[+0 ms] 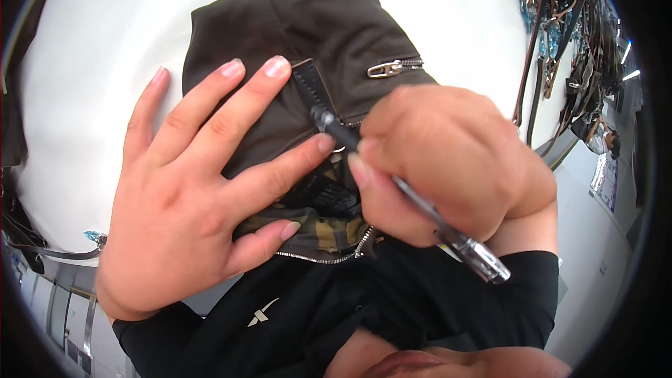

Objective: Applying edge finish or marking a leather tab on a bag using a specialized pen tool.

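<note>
A dark brown bag (245,35) lies on the white table, its zipped mouth toward me showing a camouflage-patterned lining (325,231). My left hand (203,168) lies with fingers spread on the bag, the index and middle fingertips beside a narrow black strap tab (311,84) that has small holes along it. My right hand (448,161) is closed around a pen (455,238) with a clear, shiny rear end. The pen's dark front end meets the lower part of the tab, near my left index finger; its exact tip is blurred. Right of the tab sits a silver zipper pull (385,70).
The white table (105,21) spreads around the bag. Many dark straps (553,21) with metal hardware and blue wrapping hang at the right edge. At the left edge lies another dark strap (59,253) with a blue-wrapped clasp (96,239).
</note>
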